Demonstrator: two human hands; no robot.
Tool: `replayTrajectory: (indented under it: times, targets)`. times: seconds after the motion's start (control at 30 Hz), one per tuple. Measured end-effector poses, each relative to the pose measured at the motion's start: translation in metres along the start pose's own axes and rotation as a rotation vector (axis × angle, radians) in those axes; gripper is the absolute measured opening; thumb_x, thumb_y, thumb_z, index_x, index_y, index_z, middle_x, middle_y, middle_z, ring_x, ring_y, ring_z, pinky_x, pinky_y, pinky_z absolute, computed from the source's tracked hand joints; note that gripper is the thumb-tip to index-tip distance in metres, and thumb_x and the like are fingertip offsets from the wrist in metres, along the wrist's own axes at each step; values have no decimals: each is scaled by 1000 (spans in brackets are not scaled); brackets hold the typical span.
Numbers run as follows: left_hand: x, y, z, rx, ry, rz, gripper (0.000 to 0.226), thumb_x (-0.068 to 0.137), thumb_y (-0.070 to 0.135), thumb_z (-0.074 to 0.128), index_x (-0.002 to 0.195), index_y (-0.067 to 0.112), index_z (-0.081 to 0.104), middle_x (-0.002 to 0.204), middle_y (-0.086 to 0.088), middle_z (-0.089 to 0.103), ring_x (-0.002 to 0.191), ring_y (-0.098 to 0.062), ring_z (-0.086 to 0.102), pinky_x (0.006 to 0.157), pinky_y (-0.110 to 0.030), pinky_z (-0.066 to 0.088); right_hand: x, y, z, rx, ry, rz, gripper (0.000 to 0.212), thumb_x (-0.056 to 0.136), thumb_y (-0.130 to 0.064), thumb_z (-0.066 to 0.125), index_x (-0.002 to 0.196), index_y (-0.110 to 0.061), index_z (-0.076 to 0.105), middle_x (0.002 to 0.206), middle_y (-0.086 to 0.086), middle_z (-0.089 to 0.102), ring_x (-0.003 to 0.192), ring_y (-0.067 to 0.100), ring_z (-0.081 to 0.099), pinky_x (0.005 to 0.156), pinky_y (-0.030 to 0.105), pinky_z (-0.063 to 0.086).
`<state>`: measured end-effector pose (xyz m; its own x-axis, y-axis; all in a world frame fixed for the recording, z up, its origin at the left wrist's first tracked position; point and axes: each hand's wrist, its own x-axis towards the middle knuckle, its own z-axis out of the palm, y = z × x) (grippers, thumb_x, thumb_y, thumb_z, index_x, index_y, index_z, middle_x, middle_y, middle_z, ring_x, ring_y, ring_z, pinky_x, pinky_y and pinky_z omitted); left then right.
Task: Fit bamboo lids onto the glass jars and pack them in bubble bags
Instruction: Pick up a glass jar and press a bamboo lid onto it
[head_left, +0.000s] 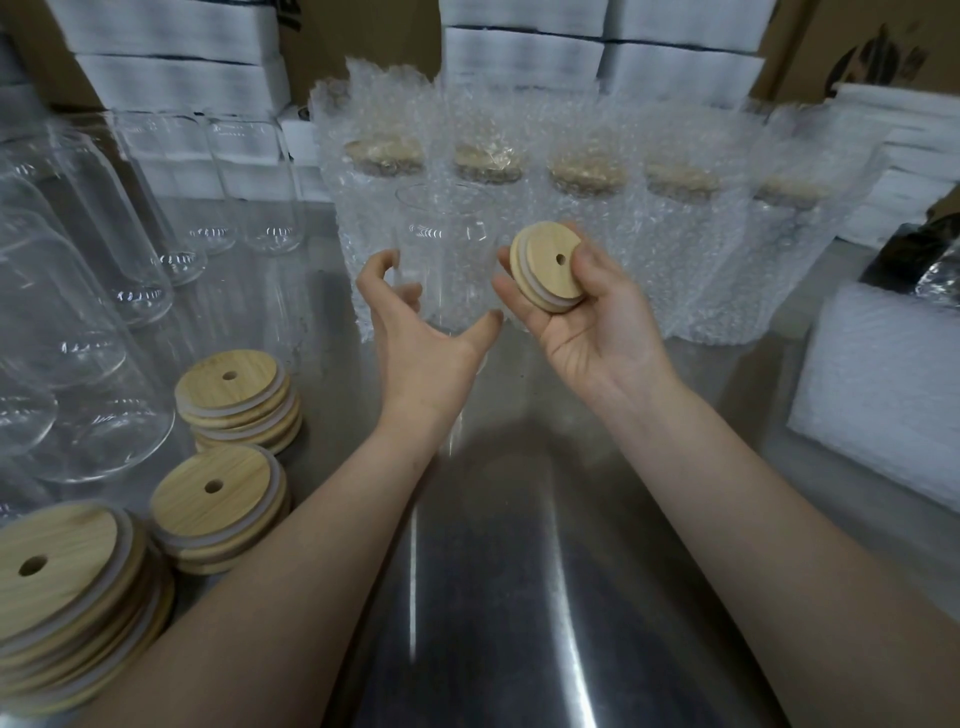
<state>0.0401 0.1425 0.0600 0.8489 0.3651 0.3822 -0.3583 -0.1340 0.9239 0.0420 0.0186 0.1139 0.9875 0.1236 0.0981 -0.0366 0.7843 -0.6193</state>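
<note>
A clear glass jar (447, 244) stands open-topped on the steel table, just in front of the row of bagged jars. My left hand (421, 338) is cupped at its lower part, fingers spread at its left side and thumb at its right; I cannot tell whether it touches the glass. My right hand (592, 322) holds a round bamboo lid (550, 265) with a small hole, tilted, right of the jar's rim. Behind stand several lidded jars in bubble bags (587, 208).
Three stacks of bamboo lids (234, 400) lie at the front left. Several empty glass jars (88, 312) crowd the left side. A pile of flat bubble bags (883, 395) lies at the right. White boxes (171, 78) and cardboard boxes line the back.
</note>
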Motion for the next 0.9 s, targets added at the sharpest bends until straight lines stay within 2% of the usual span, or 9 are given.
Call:
replayTrajectory:
  times: [0.07, 0.13, 0.27, 0.37, 0.43, 0.57, 0.7, 0.8, 0.9]
  targets:
    - [0, 0, 0, 2, -2, -2, 83, 74, 23, 82, 125, 40, 19, 125, 1, 41, 119, -10, 43, 81, -11, 35, 0, -1, 1, 18, 3, 7, 25, 104, -6, 37, 125, -6, 50, 135, 29, 52, 110, 44, 63, 68, 48, 60]
    - [0, 1, -1, 8, -2, -9, 84, 74, 22, 82, 126, 40, 18, 129, -2, 40, 124, -14, 41, 85, -15, 36, 0, -2, 2, 24, -7, 12, 29, 103, -1, 38, 130, -6, 48, 140, 27, 48, 116, 43, 59, 70, 49, 60]
    - [0, 3, -2, 20, -9, -29, 87, 75, 23, 82, 133, 35, 20, 130, -2, 39, 125, -15, 40, 98, -30, 39, 1, -4, 6, 45, -41, 5, 39, 97, 12, 40, 131, -8, 46, 125, 23, 51, 101, 35, 63, 70, 48, 61]
    - [-1, 5, -2, 33, -14, -37, 91, 74, 23, 83, 139, 30, 19, 131, -2, 39, 126, -15, 40, 106, -39, 40, 0, -5, 8, 38, -24, -17, 41, 91, 19, 45, 122, -7, 50, 140, 26, 45, 109, 38, 60, 71, 48, 61]
    - [-2, 6, -2, 41, -19, -40, 92, 74, 24, 83, 140, 30, 19, 132, -2, 39, 126, -16, 40, 108, -42, 40, -1, -5, 8, 32, -22, -31, 43, 87, 22, 47, 117, -8, 51, 142, 27, 44, 110, 40, 62, 71, 47, 61]
    - [-2, 6, -2, 46, -19, -43, 95, 73, 27, 85, 141, 31, 18, 135, -3, 39, 128, -16, 40, 110, -43, 38, -1, -3, 8, 23, -25, -47, 50, 85, 23, 50, 121, -12, 46, 126, 29, 54, 97, 39, 69, 72, 45, 61]
    - [-2, 7, -3, 48, -26, -40, 98, 71, 30, 86, 141, 34, 18, 137, -3, 38, 129, -16, 40, 109, -43, 39, -1, -3, 7, -17, 4, -67, 47, 87, 18, 56, 121, -11, 44, 103, 24, 65, 86, 37, 73, 67, 39, 61]
    - [-1, 7, -3, 67, -19, -23, 100, 71, 30, 87, 143, 34, 18, 142, -2, 37, 125, -14, 42, 109, -44, 41, -3, -3, 8, -81, 40, -87, 47, 88, 10, 61, 126, -12, 41, 96, 18, 67, 76, 30, 74, 58, 29, 58]
    - [-1, 7, -3, 84, -22, 5, 102, 72, 29, 86, 147, 33, 17, 150, -2, 33, 125, -11, 43, 110, -43, 40, -5, -3, 8, -162, 92, -88, 43, 89, 3, 65, 120, -14, 41, 85, 11, 69, 68, 24, 72, 45, 21, 50]
